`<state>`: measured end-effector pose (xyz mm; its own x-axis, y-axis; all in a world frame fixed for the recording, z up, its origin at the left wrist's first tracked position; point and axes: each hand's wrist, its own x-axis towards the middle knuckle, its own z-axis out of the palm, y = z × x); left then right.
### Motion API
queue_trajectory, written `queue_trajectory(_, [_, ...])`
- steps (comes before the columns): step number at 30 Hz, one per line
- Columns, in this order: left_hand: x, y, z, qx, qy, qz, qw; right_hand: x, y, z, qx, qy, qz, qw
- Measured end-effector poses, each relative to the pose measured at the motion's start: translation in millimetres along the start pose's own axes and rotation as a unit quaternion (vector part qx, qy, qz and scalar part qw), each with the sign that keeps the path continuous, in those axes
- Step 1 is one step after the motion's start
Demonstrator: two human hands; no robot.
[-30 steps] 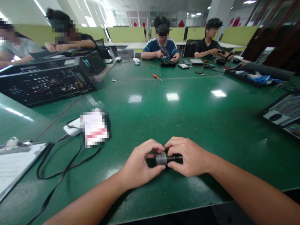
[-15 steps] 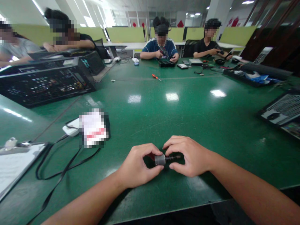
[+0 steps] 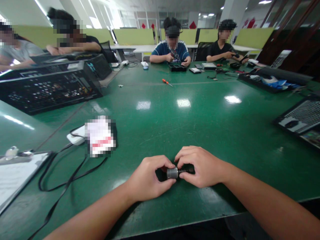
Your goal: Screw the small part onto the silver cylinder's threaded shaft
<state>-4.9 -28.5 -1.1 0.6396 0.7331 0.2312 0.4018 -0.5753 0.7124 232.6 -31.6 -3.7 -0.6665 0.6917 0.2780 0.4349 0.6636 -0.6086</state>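
The person's left hand (image 3: 147,180) pinches a small metal cylinder (image 3: 172,173) between thumb and forefinger, at the near edge of a green table (image 3: 212,126). A thin dark rod (image 3: 187,171) runs out of the cylinder toward the right, lying roughly level. The right hand (image 3: 206,170) is curled around that rod, its thumb and forefinger close to the cylinder's end (whether they press on the rod, one cannot tell). It is also unclear whether the cylinder touches the table or is held just above it.

To the left lies a blurred-out card (image 3: 100,135) with a black strap (image 3: 53,205), and beyond the strap is a clipboard (image 3: 27,153) with paper. An orange screwdriver (image 3: 167,82) lies well apart, farther across the table. A dark computer case (image 3: 57,91) stands at the left. Four other people sit around the far side, one in a blue shirt (image 3: 161,50).
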Motion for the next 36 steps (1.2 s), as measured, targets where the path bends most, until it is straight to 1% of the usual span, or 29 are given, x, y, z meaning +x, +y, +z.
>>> queue_trajectory(3, [0, 1, -0.1, 0.000, -0.006, 0.000, 1.000, 0, 0, 0, -0.006, -0.014, 0.008, 1.000])
queue_trajectory(9, [-1, 0, -0.5, 0.002, 0.005, 0.013, 1.000, -3, -2, -6, -0.027, -0.041, 0.036, 0.998])
queue_trajectory(22, [-3, -2, -1.0, -0.002, 0.024, 0.042, 0.999, -4, -2, -16, -0.029, -0.052, 0.051, 0.997])
queue_trajectory(36, [-2, -3, -1.6, -0.004, 0.030, 0.054, 0.998, -4, -1, -21, -0.036, -0.066, 0.064, 0.995])
